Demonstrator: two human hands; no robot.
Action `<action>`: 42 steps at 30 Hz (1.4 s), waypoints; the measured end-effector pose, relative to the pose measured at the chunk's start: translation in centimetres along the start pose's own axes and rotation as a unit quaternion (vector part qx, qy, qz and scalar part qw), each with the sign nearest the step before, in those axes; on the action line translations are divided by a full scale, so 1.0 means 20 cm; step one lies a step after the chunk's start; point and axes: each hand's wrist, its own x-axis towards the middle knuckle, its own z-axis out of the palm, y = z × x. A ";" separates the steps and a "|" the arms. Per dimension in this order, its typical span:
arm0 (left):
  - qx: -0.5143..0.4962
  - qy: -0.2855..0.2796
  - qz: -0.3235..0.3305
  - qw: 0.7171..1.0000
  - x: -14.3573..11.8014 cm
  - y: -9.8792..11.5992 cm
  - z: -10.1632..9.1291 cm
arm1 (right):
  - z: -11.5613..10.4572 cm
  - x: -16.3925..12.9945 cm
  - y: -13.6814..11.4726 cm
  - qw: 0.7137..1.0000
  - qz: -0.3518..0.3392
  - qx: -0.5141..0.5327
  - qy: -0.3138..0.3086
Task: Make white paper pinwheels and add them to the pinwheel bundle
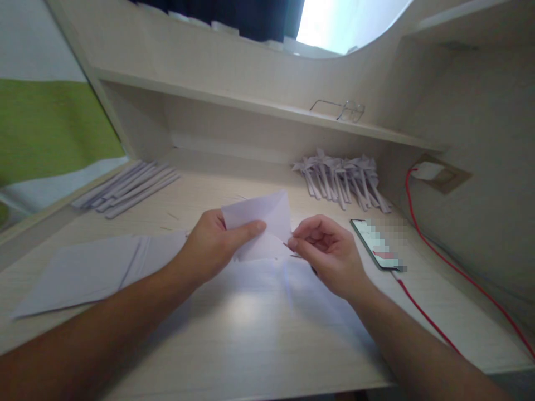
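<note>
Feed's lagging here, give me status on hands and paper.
Left hand grips folded white paper, thumb on top. Right hand pinches its right edge. Phone and red cable lie right, apart.

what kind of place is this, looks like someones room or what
Probably a desk nook in a home, perhaps a bedroom. A pale wood desk has a shelf holding glasses, a phone charges on a red cable, and both hands fold paper among paper stacks.
</note>
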 end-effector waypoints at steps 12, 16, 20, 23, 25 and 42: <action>0.091 -0.092 -0.024 0.991 0.01 -0.02 -0.02 | -0.05 0.02 -0.01 0.999 0.010 -0.033 0.003; 0.007 -0.045 0.012 0.999 0.02 -0.02 -0.01 | -0.04 0.02 0.02 1.000 0.000 -0.028 0.009; -0.132 0.003 0.041 0.990 0.03 -0.06 0.01 | 0.00 0.03 0.04 0.996 0.036 0.027 0.074; -0.085 -0.042 0.001 0.996 0.02 -0.07 0.04 | 0.03 0.02 0.05 0.993 0.058 0.064 0.083; -0.040 -0.037 -0.016 0.998 0.01 -0.06 0.05 | 0.05 0.01 0.05 0.995 0.050 0.060 0.062; 0.039 -0.005 -0.006 0.999 0.03 -0.03 -0.01 | -0.04 -0.01 -0.01 0.977 -0.116 -0.134 -0.120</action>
